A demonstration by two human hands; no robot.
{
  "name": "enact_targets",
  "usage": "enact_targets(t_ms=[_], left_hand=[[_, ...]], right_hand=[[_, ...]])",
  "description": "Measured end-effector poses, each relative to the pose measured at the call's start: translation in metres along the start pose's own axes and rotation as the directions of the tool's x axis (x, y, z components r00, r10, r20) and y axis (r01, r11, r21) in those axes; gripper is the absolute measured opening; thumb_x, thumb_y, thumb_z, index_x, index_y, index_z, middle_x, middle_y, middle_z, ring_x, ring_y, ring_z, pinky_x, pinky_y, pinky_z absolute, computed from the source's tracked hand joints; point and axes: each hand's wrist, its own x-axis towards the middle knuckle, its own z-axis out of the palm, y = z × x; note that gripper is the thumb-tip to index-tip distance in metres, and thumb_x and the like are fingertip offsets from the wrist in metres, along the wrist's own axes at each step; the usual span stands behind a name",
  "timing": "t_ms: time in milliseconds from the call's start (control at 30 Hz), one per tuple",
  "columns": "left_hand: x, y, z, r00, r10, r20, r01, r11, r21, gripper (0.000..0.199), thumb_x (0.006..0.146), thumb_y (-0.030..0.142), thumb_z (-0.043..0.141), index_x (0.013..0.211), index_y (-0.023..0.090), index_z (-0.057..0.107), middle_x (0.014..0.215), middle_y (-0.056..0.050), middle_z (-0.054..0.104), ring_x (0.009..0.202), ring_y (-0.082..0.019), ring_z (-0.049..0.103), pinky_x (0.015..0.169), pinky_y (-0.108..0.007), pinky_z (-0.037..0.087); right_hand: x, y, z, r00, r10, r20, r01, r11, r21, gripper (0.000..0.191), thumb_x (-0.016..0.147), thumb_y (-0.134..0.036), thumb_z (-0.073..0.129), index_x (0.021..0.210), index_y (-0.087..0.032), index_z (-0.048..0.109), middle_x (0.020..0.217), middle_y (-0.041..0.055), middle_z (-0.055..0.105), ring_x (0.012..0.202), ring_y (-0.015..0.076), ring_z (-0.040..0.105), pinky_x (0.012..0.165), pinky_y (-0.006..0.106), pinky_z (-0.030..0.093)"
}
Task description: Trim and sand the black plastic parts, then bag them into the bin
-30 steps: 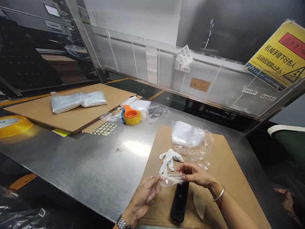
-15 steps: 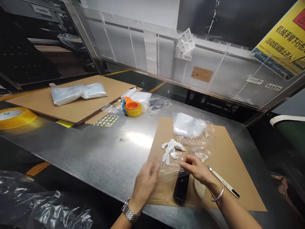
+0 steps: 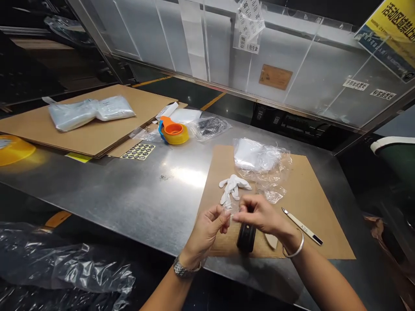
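Observation:
My left hand [image 3: 209, 229] pinches a small piece of clear plastic film [image 3: 231, 207] between thumb and fingers. Close beside it, my right hand [image 3: 261, 214] is closed with thumb and fingers together at the film's other side. Beneath my right hand lies a dark, elongated object [image 3: 246, 238], partly covered, on a cardboard sheet [image 3: 324, 207]. A white glove [image 3: 232, 186] rests just beyond my hands. To the right of my right hand is a slim white tool marked A26 [image 3: 303, 226], with a pointed tip and a dark end. A pale piece [image 3: 271, 241] shows under my right wrist.
Clear plastic bags [image 3: 259, 157] lie at the back of the cardboard. Further left on the metal table [image 3: 155, 194] are an orange tape dispenser [image 3: 174, 131], a sticker sheet [image 3: 138, 151], stacked cardboard [image 3: 100, 140] with wrapped packs [image 3: 92, 112], and a yellow tape roll [image 3: 16, 151].
My left hand has moved up and right, closing on the clear film beside my right hand. My right hand has turned inward. The view has tilted down.

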Motion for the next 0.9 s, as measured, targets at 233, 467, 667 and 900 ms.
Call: enact_targets(t_ms=[233, 467, 667, 900], left_hand=[[-0.02, -0.035, -0.006, 0.826, 0.555, -0.099, -0.381, 0.678, 0.629, 0.015, 0.081, 0.016, 0.052, 0.093, 0.018, 0.06, 0.079, -0.004, 0.057, 0.074, -0.016, 0.051, 0.069, -0.029, 0.04], [-0.024, -0.06, -0.034, 0.777, 0.604, -0.175, -0.185, 0.486, 0.854, 0.022, 0.086, 0.015, 0.043, 0.09, 0.017, 0.065, 0.065, -0.002, 0.053, 0.063, -0.016, 0.051, 0.064, -0.028, 0.041], [-0.028, -0.062, -0.034, 0.897, 0.416, -0.153, -0.087, 0.504, 0.86, 0.02, 0.084, 0.02, 0.046, 0.088, 0.017, 0.065, 0.072, -0.005, 0.062, 0.069, -0.019, 0.058, 0.065, -0.03, 0.042], [-0.03, -0.049, -0.031, 0.978, 0.19, -0.088, -0.05, 0.621, 0.782, 0.027, 0.087, 0.024, 0.041, 0.093, 0.019, 0.067, 0.076, -0.005, 0.07, 0.068, -0.02, 0.065, 0.061, -0.028, 0.046]], right_hand=[[-0.021, 0.004, 0.031, 0.997, -0.072, -0.023, 0.066, 0.978, -0.196, 0.023, 0.083, -0.025, 0.049, 0.062, -0.02, 0.04, 0.062, -0.0026, 0.044, 0.059, 0.0109, 0.038, 0.056, 0.023, 0.029], [-0.057, 0.028, 0.064, 0.829, 0.403, -0.387, -0.558, 0.581, -0.593, 0.033, 0.091, -0.041, 0.036, 0.083, -0.016, 0.056, 0.074, 0.0156, 0.064, 0.069, 0.0258, 0.061, 0.057, 0.031, 0.036], [-0.088, 0.053, 0.079, 0.753, 0.552, -0.359, -0.643, 0.5, -0.58, 0.024, 0.088, -0.023, 0.033, 0.08, -0.015, 0.055, 0.062, 0.0148, 0.064, 0.056, 0.0261, 0.061, 0.051, 0.031, 0.037], [-0.109, 0.037, 0.073, 0.944, 0.327, 0.05, -0.329, 0.944, 0.034, 0.035, 0.091, -0.046, 0.034, 0.085, -0.02, 0.057, 0.078, 0.0035, 0.062, 0.074, 0.0162, 0.056, 0.068, 0.024, 0.041]])
